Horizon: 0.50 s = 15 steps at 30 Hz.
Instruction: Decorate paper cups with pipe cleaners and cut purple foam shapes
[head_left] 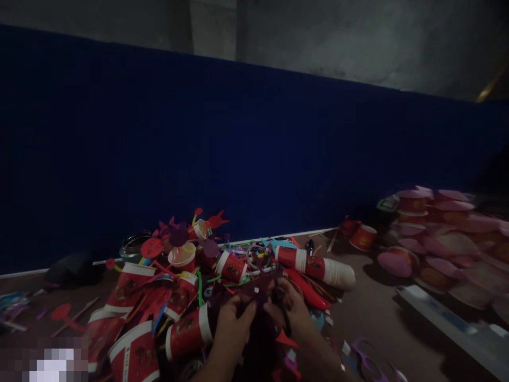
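Note:
My left hand (234, 319) is in the lower middle of the head view, its fingers pinched on a dark purple sheet (254, 286) that looks like paper. Just to its right, my right hand (296, 310) is closed around black-handled scissors (285, 317), whose blades point away from me by the sheet. A tiny white square (256, 290) lies on the purple sheet. Beside my left hand a red paper cup (189, 331) lies on its side. Beyond my right hand is a stack of nested paper cups (332, 271). Dim light hides the sheet's outline.
Red cups with paper cut-outs (175, 233) crowd the left. At right is a blurred pile of pink-topped cups (449, 239), with a long pale box (449, 318) before it. Purple scissors (368, 358) lie near the front. A blue panel (254, 143) stands behind the table.

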Each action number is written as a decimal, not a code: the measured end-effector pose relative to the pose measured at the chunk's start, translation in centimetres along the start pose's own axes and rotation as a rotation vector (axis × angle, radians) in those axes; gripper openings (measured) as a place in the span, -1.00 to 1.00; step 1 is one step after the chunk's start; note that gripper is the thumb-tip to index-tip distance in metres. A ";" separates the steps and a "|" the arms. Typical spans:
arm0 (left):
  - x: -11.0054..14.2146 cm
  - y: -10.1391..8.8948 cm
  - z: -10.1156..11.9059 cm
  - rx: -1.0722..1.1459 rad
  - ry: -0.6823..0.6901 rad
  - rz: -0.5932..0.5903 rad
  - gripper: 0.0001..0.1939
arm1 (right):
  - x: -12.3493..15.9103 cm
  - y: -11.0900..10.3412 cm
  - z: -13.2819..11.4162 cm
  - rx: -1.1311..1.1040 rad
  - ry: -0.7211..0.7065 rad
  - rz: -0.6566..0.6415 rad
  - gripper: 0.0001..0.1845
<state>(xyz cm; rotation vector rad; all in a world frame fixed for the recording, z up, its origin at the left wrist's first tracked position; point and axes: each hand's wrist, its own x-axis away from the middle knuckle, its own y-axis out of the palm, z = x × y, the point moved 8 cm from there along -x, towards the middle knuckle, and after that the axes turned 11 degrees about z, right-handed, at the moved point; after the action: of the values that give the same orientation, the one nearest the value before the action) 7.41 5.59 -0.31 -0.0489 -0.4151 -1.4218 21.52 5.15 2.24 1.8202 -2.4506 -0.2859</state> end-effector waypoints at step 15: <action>0.2 -1.3 -0.6 0.304 -0.121 0.147 -0.56 | 3.7 5.3 0.8 0.045 0.049 -0.322 -0.56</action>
<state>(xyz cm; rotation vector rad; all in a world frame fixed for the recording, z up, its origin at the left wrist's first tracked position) 6.30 4.99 -1.09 0.0799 -0.7096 -1.2021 15.34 3.22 2.29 2.2108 -2.1413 -0.2024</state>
